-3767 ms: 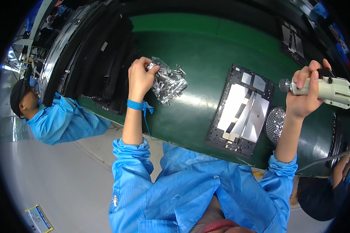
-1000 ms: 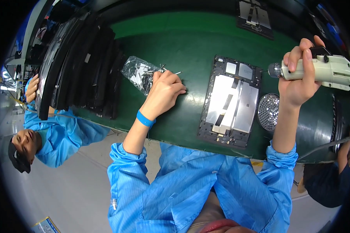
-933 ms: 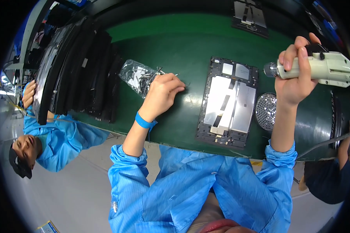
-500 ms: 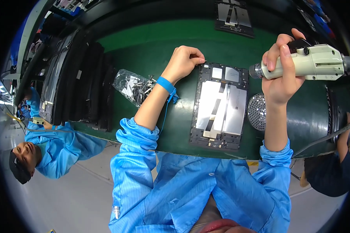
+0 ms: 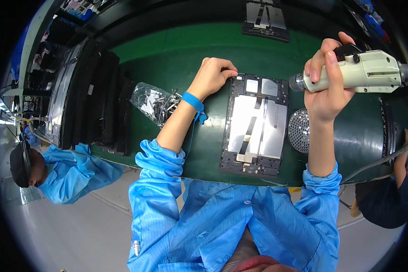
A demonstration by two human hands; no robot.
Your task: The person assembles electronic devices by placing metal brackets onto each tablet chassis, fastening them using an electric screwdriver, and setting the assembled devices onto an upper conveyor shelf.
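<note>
On the green bench in front of me lies an opened tablet point(image 5: 273, 136), its silver battery panels and black frame facing up. My left hand point(image 5: 211, 77), with a blue wrist strap point(image 5: 193, 101), is at the tablet's far left corner. Its thumb and forefinger are pinched together there, and whatever is between them is too small to make out. My right hand point(image 5: 327, 88) grips a cream electric screwdriver point(image 5: 371, 72), raised to the right of the tablet. The screwdriver's metal nose points left, apart from the tablet. Beside the tablet's right edge sits a round perforated metal dish point(image 5: 299, 130), partly behind my right forearm.
A clear plastic bag point(image 5: 149, 102) of small dark parts lies left of my left forearm. Black tablet housings point(image 5: 88, 95) stand stacked at the left. Another opened tablet point(image 5: 265, 20) lies at the far side. A co-worker in blue point(image 5: 77, 174) sits at left; a cable point(image 5: 371, 165) runs along the right.
Both my hands keep nearly the same pose and place. The co-worker at left has turned their head and lowered their arm. The whole view has shifted slightly.
</note>
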